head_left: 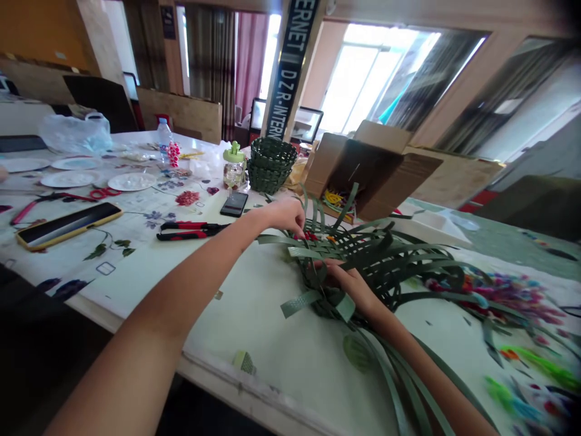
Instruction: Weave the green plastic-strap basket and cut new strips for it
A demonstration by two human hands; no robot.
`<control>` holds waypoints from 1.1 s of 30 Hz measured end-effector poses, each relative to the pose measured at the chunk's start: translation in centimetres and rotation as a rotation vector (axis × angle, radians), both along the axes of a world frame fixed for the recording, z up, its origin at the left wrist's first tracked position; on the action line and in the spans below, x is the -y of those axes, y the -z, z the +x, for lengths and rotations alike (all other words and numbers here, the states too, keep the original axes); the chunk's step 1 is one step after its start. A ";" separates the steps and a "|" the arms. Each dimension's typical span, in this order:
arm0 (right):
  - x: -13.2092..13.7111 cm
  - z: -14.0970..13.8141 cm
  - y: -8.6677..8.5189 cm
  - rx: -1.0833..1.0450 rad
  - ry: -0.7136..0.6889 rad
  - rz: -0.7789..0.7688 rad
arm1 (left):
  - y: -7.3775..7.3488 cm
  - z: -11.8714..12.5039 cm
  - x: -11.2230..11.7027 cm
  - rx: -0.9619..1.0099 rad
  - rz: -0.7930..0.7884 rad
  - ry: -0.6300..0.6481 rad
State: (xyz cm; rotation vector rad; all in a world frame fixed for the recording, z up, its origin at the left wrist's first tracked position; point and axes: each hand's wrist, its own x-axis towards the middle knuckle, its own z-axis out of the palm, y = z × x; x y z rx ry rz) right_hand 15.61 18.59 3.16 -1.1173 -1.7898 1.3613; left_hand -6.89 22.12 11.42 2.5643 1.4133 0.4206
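While a half-woven green plastic-strap basket (363,260) is being held at centre right of the frame, its strips (313,252) are being pinched by the nearly closed fingers of the right hand (347,281), and its upper side is being touched by the curled left hand (285,217), whose grip cannot be told.

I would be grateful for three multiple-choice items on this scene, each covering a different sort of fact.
1. Where does the green-lidded jar stand?
A. Beside the stacked woven baskets
B. Inside a box
C. On a plate

2. What colour are the long strips by the right hand?
A. Yellow
B. White
C. Dark green

3. What state is the cardboard box in?
A. Taped shut
B. Flaps open
C. Flattened

Answers: 1 A, the jar stands right next to the baskets. 2 C, the strips show dark green. 3 B, the flaps stand up and apart.
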 end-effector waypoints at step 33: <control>0.3 -0.9 -1.0 0.071 -0.129 0.100 | 7.8 1.7 9.2 -0.324 0.768 -0.016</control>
